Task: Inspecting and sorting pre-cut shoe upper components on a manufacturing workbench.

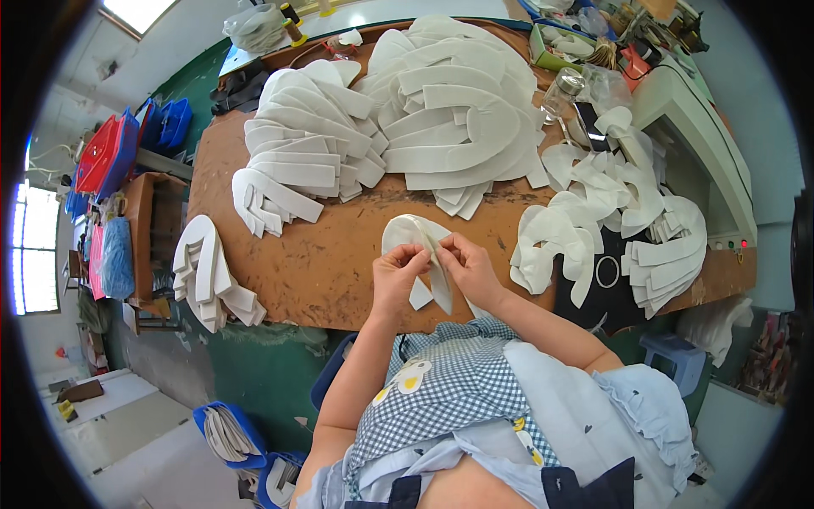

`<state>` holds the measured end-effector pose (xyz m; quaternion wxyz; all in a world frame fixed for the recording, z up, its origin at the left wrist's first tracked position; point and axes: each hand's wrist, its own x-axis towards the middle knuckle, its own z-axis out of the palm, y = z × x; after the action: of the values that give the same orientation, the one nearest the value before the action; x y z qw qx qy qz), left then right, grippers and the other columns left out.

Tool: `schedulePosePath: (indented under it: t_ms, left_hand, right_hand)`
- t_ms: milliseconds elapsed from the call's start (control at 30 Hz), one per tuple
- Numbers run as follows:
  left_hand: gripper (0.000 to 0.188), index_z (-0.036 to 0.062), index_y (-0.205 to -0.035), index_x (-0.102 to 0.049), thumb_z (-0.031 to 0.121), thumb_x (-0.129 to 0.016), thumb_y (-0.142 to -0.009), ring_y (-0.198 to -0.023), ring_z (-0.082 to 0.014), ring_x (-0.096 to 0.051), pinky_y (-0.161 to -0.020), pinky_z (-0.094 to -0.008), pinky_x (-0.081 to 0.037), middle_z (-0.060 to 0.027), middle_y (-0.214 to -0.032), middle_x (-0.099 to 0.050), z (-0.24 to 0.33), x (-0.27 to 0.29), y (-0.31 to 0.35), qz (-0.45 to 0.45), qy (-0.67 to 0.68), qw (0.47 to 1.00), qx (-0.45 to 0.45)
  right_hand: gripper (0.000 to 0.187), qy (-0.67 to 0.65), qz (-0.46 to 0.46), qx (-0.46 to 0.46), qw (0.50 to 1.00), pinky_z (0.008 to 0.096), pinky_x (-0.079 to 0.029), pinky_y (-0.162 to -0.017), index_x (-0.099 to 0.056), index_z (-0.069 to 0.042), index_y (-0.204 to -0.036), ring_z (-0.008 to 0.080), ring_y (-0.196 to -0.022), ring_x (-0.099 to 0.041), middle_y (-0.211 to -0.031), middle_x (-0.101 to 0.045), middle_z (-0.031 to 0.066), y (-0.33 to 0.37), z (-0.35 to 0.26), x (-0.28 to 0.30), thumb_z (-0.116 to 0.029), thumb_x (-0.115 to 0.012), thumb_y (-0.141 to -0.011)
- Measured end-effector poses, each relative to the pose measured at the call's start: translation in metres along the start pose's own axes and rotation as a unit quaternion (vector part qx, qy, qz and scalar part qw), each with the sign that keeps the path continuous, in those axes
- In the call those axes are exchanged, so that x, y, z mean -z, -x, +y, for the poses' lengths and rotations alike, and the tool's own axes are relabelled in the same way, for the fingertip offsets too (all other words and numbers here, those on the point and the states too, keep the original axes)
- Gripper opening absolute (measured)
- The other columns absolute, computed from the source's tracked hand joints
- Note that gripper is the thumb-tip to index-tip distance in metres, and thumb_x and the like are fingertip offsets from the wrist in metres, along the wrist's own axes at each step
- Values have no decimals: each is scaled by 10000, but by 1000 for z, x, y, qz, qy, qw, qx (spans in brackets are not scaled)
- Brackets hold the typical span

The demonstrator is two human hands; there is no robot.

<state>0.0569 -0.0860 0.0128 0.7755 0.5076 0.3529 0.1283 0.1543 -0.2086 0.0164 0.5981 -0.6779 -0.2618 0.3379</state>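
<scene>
Near the front edge of the brown table, my left hand (400,276) and my right hand (469,270) meet over a white curved padded piece (437,284). Fingers of both hands are pinched on its edges, and it stands partly on end between them. Beneath it another white curved piece (395,233) shows around my hands, partly covered. Ahead of my hands spread large overlapping stacks of white U-shaped pieces (466,127) and a second fanned stack (297,153).
A smaller pile of white pieces (203,271) lies at the table's left end. Loose white pieces (555,242) and a black cloth (598,280) lie to the right, beside a grey machine housing (687,144). A glass jar (564,89) and a phone (591,127) stand behind.
</scene>
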Motion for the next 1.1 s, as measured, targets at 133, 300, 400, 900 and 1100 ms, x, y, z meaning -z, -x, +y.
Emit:
schedulePosePath:
  t_ms: [133,300,400,900,1100]
  left_hand:
    - [85,13,-896,-647,78,-636,-843,-676,-86,-581,-681,-242,-502,-7,-789,-633,-3,2,1,55,44,997,-19]
    - [103,10,-882,-642,101,-617,-841,-677,-101,-587,-631,-233,-485,-31,-793,-638,7,55,0,100,144,984,4]
    - [101,22,-889,-639,110,-605,-851,-666,-92,-582,-630,-228,-487,-25,-781,-640,13,81,5,128,190,973,1]
    - [85,16,-913,-627,96,-609,-887,-737,-102,-618,-721,-254,-516,-32,-833,-651,4,38,0,72,42,995,-45]
    - [137,-22,-965,-629,98,-623,-899,-764,-96,-613,-716,-241,-501,-30,-857,-652,-5,11,-6,14,-51,996,-72]
  right_hand:
    - [146,-39,63,-37,997,229,-488,-644,-557,5,-973,72,-719,-594,-795,-628,31,-12,37,9,-135,-518,-956]
    - [148,-63,182,-52,980,191,-417,-607,-568,-30,-984,38,-689,-507,-835,-589,7,-25,72,57,-165,-511,-964]
    - [137,58,252,0,966,231,-425,-653,-579,-27,-947,68,-696,-495,-821,-576,2,-24,101,107,-157,-534,-941]
    - [424,120,6,-1,993,340,-485,-866,-469,-17,-1280,215,-1003,-600,-1162,-594,142,-5,6,40,-159,-585,-898]
    - [314,71,-110,-11,991,316,-523,-785,-520,2,-1208,152,-937,-631,-1077,-616,111,-15,11,2,-130,-550,-924]
